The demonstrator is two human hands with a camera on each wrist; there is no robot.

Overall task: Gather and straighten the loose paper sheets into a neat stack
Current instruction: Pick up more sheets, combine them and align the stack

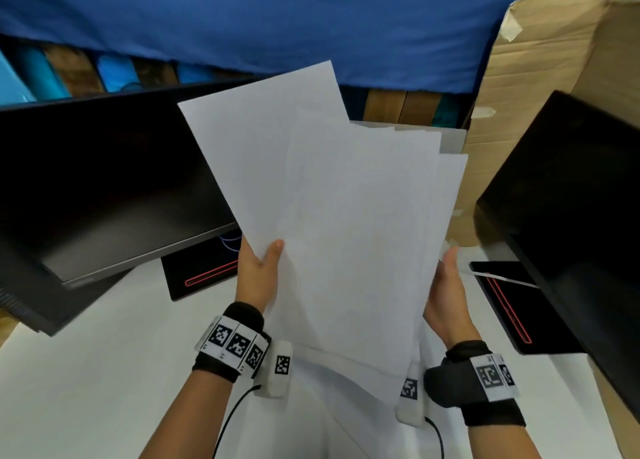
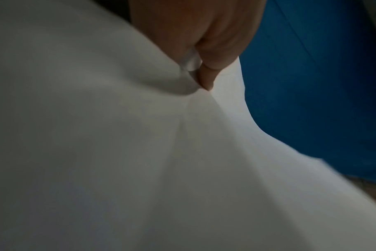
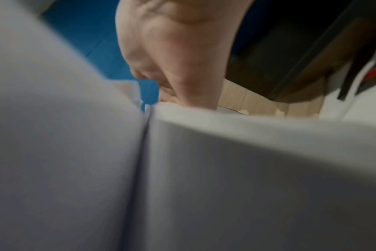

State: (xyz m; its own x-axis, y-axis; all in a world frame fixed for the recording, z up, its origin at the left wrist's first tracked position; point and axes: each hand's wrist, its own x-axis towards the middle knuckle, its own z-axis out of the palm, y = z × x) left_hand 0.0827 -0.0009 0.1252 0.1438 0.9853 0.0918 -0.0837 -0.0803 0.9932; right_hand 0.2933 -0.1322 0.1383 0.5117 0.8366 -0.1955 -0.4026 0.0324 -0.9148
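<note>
Several white paper sheets (image 1: 346,223) are held up above the white table, fanned out and uneven at their top edges. My left hand (image 1: 259,271) grips their left edge, thumb on the front and fingers behind. My right hand (image 1: 446,292) holds the right edge the same way, thumb forward. In the left wrist view the thumb (image 2: 208,74) pinches the paper (image 2: 140,152), which creases there. In the right wrist view the sheets (image 3: 182,169) fill most of the frame below the hand (image 3: 178,56). The fingers behind the sheets are hidden.
A dark monitor (image 1: 104,188) leans at the left and another (image 1: 571,199) at the right, each on a black base with a red line (image 1: 207,271). A cardboard box (image 1: 540,78) stands back right. Blue cloth (image 1: 277,19) hangs behind. The white table (image 1: 104,372) lies below.
</note>
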